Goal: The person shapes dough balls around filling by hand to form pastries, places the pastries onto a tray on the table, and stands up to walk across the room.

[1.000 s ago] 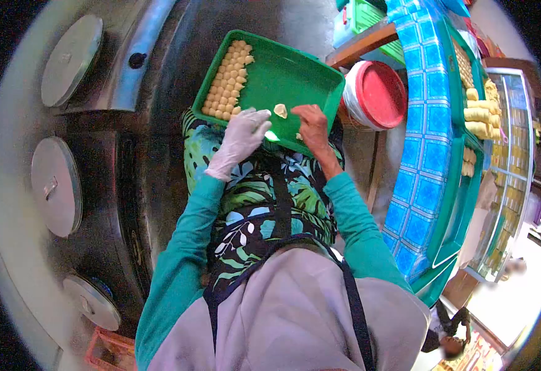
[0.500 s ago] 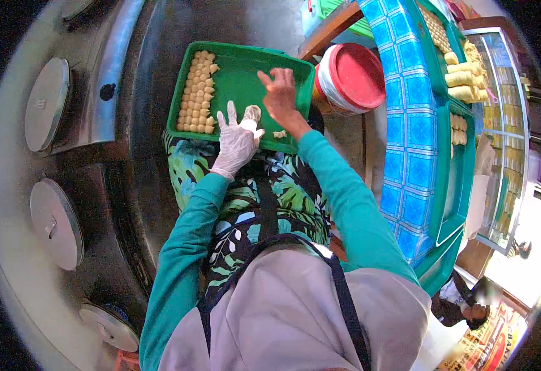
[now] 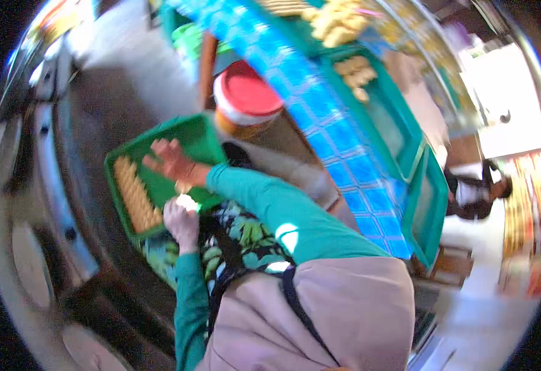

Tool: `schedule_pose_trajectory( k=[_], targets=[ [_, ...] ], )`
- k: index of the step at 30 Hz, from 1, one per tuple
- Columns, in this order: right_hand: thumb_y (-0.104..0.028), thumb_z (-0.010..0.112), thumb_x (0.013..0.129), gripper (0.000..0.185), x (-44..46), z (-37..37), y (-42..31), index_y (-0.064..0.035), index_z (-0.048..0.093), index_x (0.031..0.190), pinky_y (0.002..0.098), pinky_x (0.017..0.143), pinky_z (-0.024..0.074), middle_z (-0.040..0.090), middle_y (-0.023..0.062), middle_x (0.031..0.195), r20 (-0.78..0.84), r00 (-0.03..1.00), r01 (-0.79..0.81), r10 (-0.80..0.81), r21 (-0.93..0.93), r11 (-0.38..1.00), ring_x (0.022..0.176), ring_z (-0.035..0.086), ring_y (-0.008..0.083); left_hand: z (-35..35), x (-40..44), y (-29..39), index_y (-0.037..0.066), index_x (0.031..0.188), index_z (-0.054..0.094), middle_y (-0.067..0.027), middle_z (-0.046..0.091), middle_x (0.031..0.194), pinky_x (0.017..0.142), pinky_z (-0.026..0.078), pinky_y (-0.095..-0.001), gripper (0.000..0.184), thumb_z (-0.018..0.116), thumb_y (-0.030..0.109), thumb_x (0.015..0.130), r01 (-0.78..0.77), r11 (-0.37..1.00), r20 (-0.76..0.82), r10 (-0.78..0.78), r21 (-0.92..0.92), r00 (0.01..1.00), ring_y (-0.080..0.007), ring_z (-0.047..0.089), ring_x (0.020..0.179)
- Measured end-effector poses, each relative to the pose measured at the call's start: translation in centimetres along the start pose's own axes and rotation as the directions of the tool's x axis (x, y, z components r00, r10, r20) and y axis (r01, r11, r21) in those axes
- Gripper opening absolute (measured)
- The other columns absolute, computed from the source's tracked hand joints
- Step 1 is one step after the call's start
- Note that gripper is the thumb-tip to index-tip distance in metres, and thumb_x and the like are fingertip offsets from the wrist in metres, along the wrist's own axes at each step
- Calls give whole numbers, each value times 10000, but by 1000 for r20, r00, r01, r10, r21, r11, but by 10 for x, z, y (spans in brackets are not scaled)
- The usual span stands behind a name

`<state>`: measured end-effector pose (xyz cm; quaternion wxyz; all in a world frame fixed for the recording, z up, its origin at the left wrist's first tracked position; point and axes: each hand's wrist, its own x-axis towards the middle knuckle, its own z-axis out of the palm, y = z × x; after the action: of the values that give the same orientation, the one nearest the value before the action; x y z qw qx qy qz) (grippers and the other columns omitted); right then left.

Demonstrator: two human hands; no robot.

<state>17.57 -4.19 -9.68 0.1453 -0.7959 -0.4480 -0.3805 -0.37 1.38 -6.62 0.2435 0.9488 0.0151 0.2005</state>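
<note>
The fingers [image 3: 159, 147] of the bare right hand [image 3: 175, 162] are spread wide over the green tray [image 3: 201, 137], the right arm stretched across the lap. The gloved left hand [image 3: 182, 224] is curled at the tray's near edge, forearm pointing forward; blur hides whether its fingers grip anything. Dough balls [image 3: 135, 196] lie packed along the tray's left side.

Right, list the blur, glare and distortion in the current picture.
Head view: blur smears the dough pieces in the green tray and softens the right hand; head view: strong light burns out a patch on the right sleeve and washes out the white area at far right; head view: wide-lens distortion rounds the frame, leaving dark corners.
</note>
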Motion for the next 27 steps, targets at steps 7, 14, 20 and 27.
schedule_pose_trajectory(
  k=[7, 14, 20, 27],
  targets=[
    [-196, 556, 807, 739, -8, -22, -26, -150, 214, 1460, 601, 976, 321, 284, 282, 1421, 317, 940, -119, 124, -35, 992, 1271, 366, 416, 7, -2, 0, -7, 855, 569, -170, 610, 987, 826, 462, -453, 217, 616, 102, 673, -47, 998, -48, 45, -36, 998, -351, 567, 939],
    [-174, 527, 839, 698, -18, -17, -39, -152, 211, 1461, 594, 1036, 234, 355, 257, 1397, 293, 956, 39, 5, -144, 989, 1251, 385, 396, 11, -8, -5, -10, 836, 559, -179, 608, 1000, 826, 460, -469, 217, 623, 115, 670, -9, 1000, 9, 9, 10, 1000, -354, 565, 964],
    [-218, 542, 821, 594, -17, 3, -20, -121, 331, 1367, 498, 1051, 266, 423, 210, 1271, 361, 932, 209, 24, -591, 779, 1180, 428, 351, -1, 2, -8, -2, 906, 623, -186, 627, 968, 835, 483, -432, 236, 639, 139, 717, -25, 998, 54, 28, -53, 998, -355, 578, 952],
    [-148, 550, 793, 407, -58, -87, 2, -228, 614, 1187, 557, 951, 339, 415, 241, 1313, 516, 847, -112, 125, -57, 992, 1198, 409, 422, -24, 19, 20, 67, 1285, 519, -130, 515, 1311, 1020, 283, -590, 507, 512, 405, 907, -43, 956, 299, -48, 291, 953, -501, 352, 1244]
  ],
)
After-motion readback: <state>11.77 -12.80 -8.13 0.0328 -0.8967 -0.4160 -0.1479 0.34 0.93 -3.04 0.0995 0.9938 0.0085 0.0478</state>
